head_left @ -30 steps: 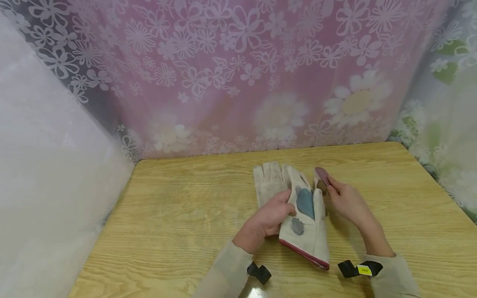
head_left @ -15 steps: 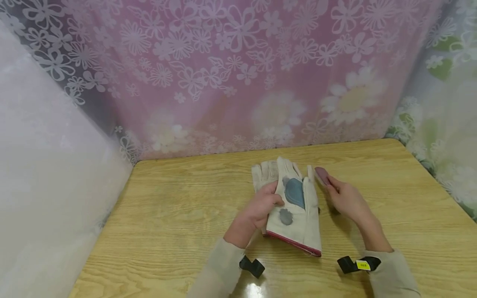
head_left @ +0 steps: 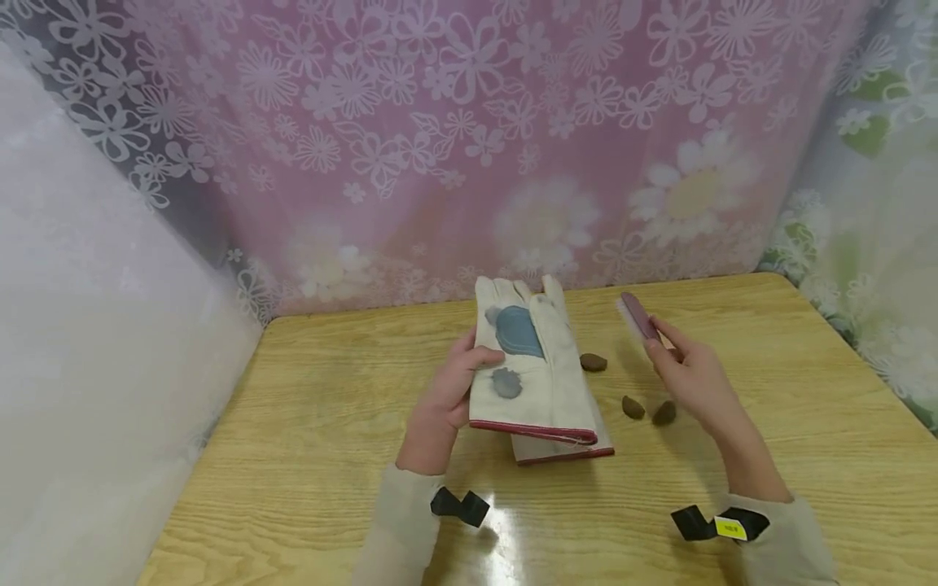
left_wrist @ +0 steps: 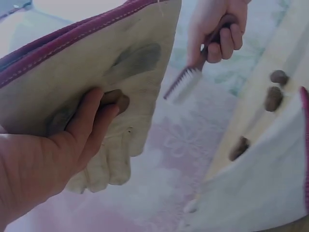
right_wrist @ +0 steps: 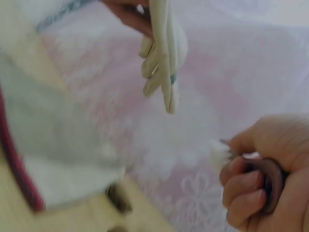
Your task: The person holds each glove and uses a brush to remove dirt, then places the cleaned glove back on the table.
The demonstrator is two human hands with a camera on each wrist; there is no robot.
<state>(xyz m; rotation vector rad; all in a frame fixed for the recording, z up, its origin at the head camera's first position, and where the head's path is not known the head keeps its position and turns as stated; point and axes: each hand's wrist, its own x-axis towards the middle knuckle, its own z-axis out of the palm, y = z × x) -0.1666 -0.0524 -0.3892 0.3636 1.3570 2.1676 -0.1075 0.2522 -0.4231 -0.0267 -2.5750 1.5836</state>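
My left hand [head_left: 443,391] holds a cream work glove [head_left: 553,374] up off the table, its thumb on the palm side near a blue patch and grey stains. In the left wrist view, the fingers press on the glove's other side, where a small brown lump [left_wrist: 120,100] shows beside the fingertips. A second cream glove [head_left: 560,448] with a dark red hem lies on the table, partly hidden below it. My right hand [head_left: 696,378] grips a mauve brush [head_left: 640,316] with white bristles by its curved handle, apart from the glove.
Three small brown lumps lie on the wooden table [head_left: 352,423]: one lump [head_left: 593,362] beside the gloves, another lump [head_left: 633,408] and a darker lump [head_left: 664,413] near the right hand. A pink flowered curtain [head_left: 410,163] hangs behind the table.
My left hand has lifted the glove and moved it left, uncovering the brown lumps. The other glove's hem now shows below it. My right hand has raised the brush slightly.
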